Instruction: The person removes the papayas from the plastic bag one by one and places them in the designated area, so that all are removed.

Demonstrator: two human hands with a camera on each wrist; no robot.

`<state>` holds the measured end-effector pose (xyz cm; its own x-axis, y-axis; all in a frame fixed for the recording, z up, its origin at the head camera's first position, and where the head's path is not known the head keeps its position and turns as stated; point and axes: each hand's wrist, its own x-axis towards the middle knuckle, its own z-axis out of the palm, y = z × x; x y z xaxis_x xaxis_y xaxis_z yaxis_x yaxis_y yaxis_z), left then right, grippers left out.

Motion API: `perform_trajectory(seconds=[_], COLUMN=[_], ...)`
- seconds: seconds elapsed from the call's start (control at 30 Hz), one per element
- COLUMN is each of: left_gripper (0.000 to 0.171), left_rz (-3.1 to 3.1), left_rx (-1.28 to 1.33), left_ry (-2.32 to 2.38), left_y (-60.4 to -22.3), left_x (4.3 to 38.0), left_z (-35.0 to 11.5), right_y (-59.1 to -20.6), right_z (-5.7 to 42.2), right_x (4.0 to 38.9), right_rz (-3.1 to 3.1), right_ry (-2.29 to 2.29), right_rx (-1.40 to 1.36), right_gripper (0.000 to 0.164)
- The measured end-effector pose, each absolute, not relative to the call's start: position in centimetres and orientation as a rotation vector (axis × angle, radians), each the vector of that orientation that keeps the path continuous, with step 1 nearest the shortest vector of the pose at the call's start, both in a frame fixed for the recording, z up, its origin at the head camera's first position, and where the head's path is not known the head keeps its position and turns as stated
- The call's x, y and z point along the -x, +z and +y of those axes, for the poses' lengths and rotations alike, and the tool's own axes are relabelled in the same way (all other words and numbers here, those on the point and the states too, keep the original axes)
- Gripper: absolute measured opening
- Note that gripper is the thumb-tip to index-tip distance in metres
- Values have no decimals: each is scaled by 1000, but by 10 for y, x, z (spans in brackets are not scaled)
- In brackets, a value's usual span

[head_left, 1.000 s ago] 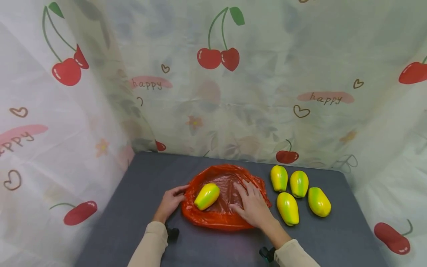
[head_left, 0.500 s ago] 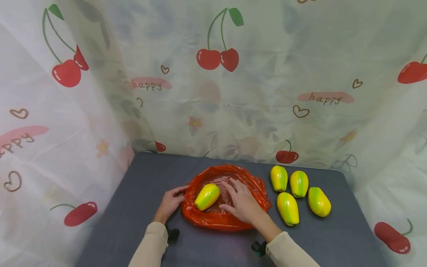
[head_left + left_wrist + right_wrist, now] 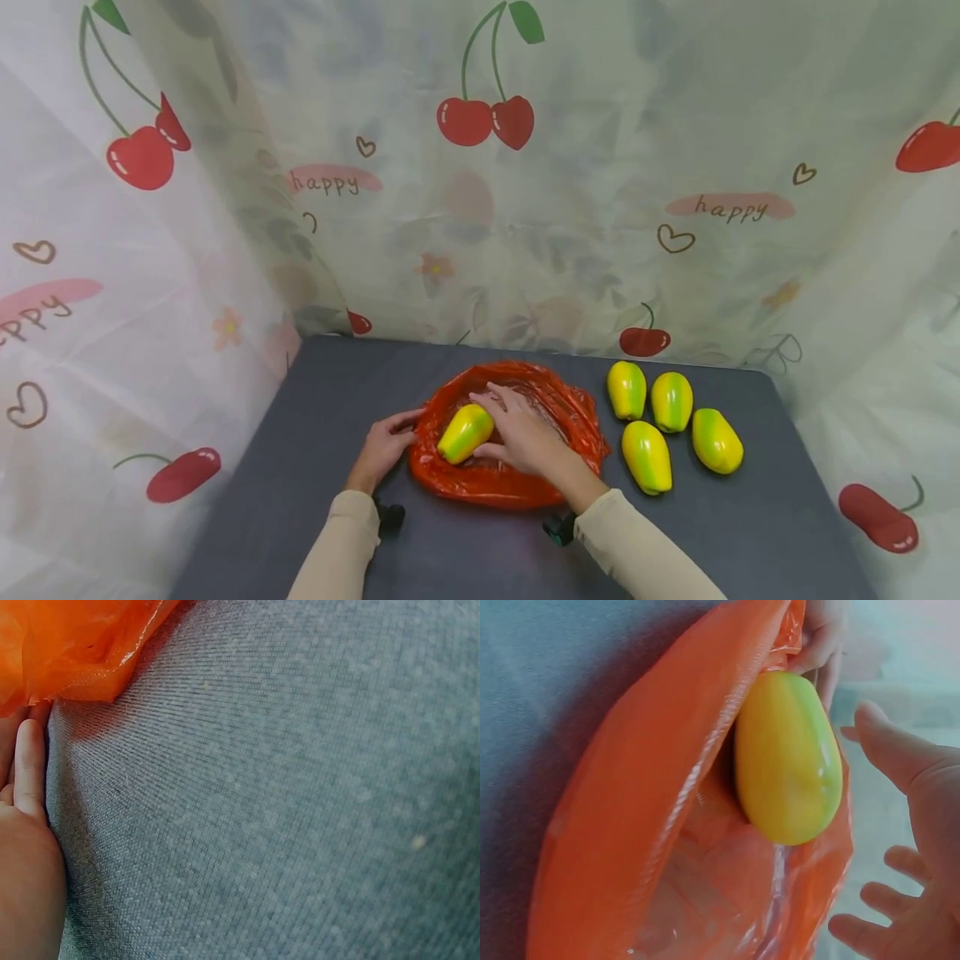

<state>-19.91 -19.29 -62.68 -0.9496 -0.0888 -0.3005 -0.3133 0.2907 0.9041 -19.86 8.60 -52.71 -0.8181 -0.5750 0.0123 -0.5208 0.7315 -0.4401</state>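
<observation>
A red plastic bag (image 3: 487,492) lies with its mouth spread wide on the table. Inside, toward its left, rests a yellow-green papaya (image 3: 461,437). My left hand (image 3: 382,452) holds the bag's left edge, its fingers at the rim; in the left wrist view the hand (image 3: 28,862) reaches up to the orange-looking plastic. My right hand (image 3: 525,437) hovers over the bag's inside, its fingers around the papaya's right side. In the right wrist view, this hand (image 3: 941,802) has spread fingers, with a gap between them and the papaya (image 3: 787,761).
Several more papayas (image 3: 647,458) lie grouped on the dark grey table (image 3: 487,558), right of the bag. A pale curtain (image 3: 570,217) printed with cherries hangs behind the table and along its sides.
My right hand has moved left across the bag's inside, from its right part to the papaya. The left hand stays at the bag's left edge. The view has tilted slightly.
</observation>
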Motion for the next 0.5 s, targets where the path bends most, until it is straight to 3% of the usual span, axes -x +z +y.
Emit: perform_trajectory(seconds=[0.5], left_gripper=[43], left_rz=[2386], left_rx=[375], left_ry=[1712], left_y=[-628], left_x=[201], left_z=[-192], right_y=[-534], right_z=[69], right_x=[227], right_rz=[2599], right_ry=[-684], right_rx=[852], right_gripper=[79])
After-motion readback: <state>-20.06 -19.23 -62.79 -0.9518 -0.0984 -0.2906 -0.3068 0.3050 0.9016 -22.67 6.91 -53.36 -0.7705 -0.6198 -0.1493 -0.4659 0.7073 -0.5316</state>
